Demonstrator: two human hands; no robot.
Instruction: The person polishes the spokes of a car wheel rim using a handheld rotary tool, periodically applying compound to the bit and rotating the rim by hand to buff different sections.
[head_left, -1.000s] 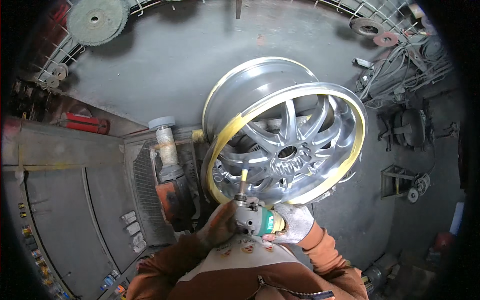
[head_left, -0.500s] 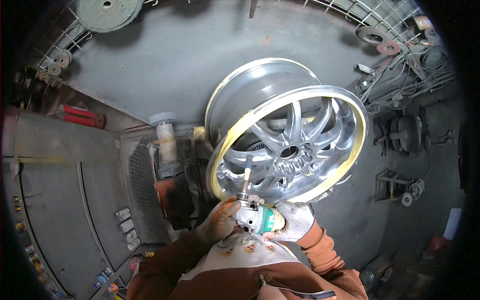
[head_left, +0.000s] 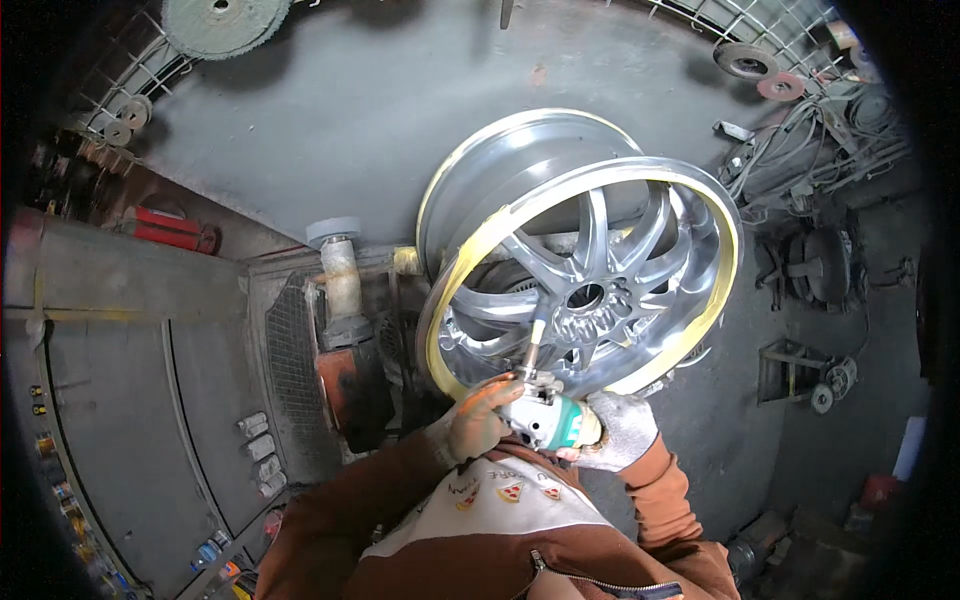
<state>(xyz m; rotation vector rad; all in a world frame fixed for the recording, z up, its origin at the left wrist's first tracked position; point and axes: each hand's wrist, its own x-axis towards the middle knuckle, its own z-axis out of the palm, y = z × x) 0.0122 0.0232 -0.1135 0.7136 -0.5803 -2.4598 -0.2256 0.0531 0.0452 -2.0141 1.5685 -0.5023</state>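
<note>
Both of my gloved hands hold a green and grey angle grinder (head_left: 545, 418) in front of my chest. My left hand (head_left: 478, 420) wraps the grinder's head, its thumb and fingers close to the shaft. My right hand (head_left: 622, 432) grips the body at the rear. From the head a long shaft with a pale, dark-ended tip (head_left: 537, 328) points away from me, over the alloy wheel rim (head_left: 595, 225). The tip lies beside a spoke near the hub; whether it touches I cannot tell. Yellow tape or coating lines the rim's shiny lip.
A motor with a pale cylinder (head_left: 342, 275) stands left of the wheel. Farther left, a red cylinder (head_left: 170, 230) lies by a grey panel. Discs hang on wire racks at the far edge, among them a large round one (head_left: 225, 22). Coiled cables (head_left: 800, 150) hang at far right.
Both hands and the grinder have moved right, and the tip has shifted along the spoke toward the hub. The grip looks the same, and the wheel keeps its pose.
</note>
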